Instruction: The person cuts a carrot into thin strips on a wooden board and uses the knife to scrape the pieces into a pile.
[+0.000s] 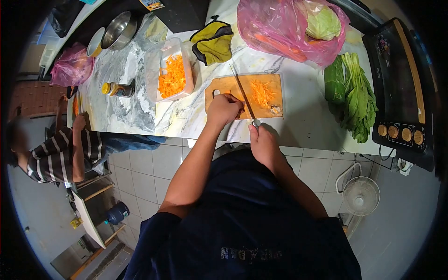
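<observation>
A wooden cutting board [275,84] lies on the marble-patterned counter. My right hand [264,143] is closed around the handle of a long knife [242,91], whose blade lies across the board. Left of the blade, my left hand [225,110] rests with curled fingers over the board, pressing on a small orange piece that they mostly hide. Shredded carrot [262,93] is heaped right of the blade. Beyond the board's left end stands a clear plastic container [189,86] with more orange shreds [171,77] in it.
A green and black cloth [212,42] lies behind the board. Pink bags [275,28] with a cabbage [323,23], leafy greens [357,93] and a toaster oven [396,88] are on the right. A jar [119,89] and metal bowl [120,30] stand left, near another person [65,151].
</observation>
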`<action>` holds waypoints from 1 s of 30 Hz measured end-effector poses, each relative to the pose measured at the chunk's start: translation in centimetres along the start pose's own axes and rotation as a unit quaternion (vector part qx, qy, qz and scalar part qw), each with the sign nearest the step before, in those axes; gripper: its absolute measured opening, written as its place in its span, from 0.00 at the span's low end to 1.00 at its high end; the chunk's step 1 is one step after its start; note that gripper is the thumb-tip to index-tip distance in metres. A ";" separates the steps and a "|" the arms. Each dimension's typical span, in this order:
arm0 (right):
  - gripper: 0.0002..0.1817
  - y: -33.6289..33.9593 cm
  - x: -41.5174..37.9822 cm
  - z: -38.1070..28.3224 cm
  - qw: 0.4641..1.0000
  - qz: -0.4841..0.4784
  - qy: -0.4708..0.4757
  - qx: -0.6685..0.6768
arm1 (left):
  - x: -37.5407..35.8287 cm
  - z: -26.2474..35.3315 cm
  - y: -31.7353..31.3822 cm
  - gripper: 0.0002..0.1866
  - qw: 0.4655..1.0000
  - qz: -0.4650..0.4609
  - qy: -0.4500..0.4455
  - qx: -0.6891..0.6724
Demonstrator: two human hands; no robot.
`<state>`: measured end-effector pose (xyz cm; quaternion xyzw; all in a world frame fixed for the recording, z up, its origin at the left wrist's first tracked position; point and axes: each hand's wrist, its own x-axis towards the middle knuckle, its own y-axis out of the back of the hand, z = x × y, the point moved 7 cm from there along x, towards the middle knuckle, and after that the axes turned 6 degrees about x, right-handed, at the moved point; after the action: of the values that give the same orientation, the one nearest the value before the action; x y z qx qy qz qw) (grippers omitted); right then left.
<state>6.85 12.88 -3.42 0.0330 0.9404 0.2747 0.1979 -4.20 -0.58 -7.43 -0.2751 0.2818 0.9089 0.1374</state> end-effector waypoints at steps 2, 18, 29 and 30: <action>0.25 -0.1 0.0 -0.1 1.000 0.002 -0.002 -0.002 | 0.3 -0.3 -0.1 0.12 1.000 -0.002 -0.007 0.018; 0.25 0.2 -0.8 1.0 1.000 0.012 -0.015 -0.010 | -0.4 0.7 0.0 0.10 1.000 -0.006 -0.021 -0.021; 0.25 0.0 0.2 0.8 0.999 0.015 0.005 0.031 | -0.7 0.9 0.1 0.09 0.999 -0.022 0.001 -0.046; 0.25 0.0 0.3 0.7 0.999 0.005 0.000 0.032 | -0.6 0.8 0.0 0.09 0.999 -0.022 0.000 -0.047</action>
<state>6.90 13.27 -4.10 0.0442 0.9484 0.2457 0.1954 -4.08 -0.18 -6.57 -0.2877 0.2328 0.9177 0.1446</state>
